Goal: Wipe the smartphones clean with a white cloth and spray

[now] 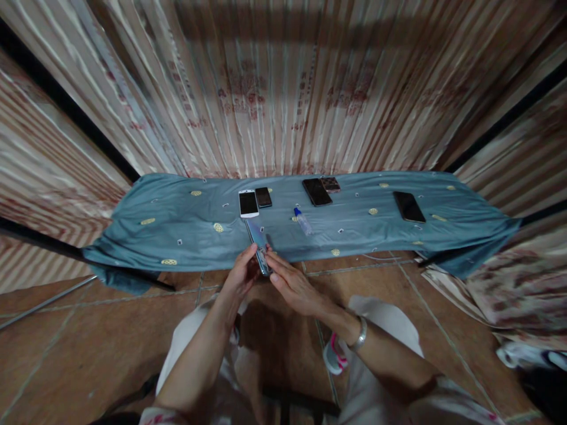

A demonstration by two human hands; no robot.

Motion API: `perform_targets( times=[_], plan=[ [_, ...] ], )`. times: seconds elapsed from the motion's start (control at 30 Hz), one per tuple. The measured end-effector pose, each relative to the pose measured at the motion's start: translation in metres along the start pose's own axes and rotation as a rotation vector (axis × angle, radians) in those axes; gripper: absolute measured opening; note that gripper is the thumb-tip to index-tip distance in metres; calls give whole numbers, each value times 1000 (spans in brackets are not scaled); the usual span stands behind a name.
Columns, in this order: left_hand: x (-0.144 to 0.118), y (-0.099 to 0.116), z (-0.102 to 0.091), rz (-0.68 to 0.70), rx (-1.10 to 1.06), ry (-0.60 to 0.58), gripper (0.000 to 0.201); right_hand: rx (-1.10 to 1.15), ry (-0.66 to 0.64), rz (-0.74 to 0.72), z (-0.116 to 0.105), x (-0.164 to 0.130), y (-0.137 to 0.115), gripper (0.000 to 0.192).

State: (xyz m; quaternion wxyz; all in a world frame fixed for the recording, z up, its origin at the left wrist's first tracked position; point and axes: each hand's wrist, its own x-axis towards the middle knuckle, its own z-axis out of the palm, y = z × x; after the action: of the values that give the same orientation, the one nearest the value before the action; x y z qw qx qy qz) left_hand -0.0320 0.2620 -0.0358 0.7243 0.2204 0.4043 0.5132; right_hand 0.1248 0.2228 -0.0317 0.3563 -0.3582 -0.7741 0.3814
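A smartphone point(257, 234) with a shiny bluish face is held at a tilt over the front edge of the cloth-covered table. My left hand point(241, 273) is closed around its lower left side, thumb along the edge. From the right, my right hand point(290, 283) has its fingers pressed together on the phone's lower end; what lies under those fingertips is hidden. Just beyond the phone's top end lies a white smartphone point(248, 203) with a dark screen. A small clear bottle with a blue cap point(303, 222) lies on its side to the right.
A small dark phone point(263, 197) lies beside the white one. Farther right are a black phone point(317, 192), a brownish patterned square item point(330, 185) and another black phone point(409, 206). Blue patterned cloth point(208, 248) drapes the table. Striped curtains point(274, 88) hang behind, with dark poles at both sides.
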Motion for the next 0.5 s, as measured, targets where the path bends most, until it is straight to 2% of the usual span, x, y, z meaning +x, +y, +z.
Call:
perform_targets(
  times=[0.13, 0.3, 0.5],
  plan=[
    [-1, -7, 3, 34, -13, 11, 41, 17, 15, 47, -4, 4, 5, 54],
    [-6, -15, 9, 11, 74, -46, 43, -1, 77, 63, -12, 10, 6, 55],
    [-12, -18, 16, 14, 92, -128, 36, -184, 76, -90, -21, 9, 5, 50]
  ],
)
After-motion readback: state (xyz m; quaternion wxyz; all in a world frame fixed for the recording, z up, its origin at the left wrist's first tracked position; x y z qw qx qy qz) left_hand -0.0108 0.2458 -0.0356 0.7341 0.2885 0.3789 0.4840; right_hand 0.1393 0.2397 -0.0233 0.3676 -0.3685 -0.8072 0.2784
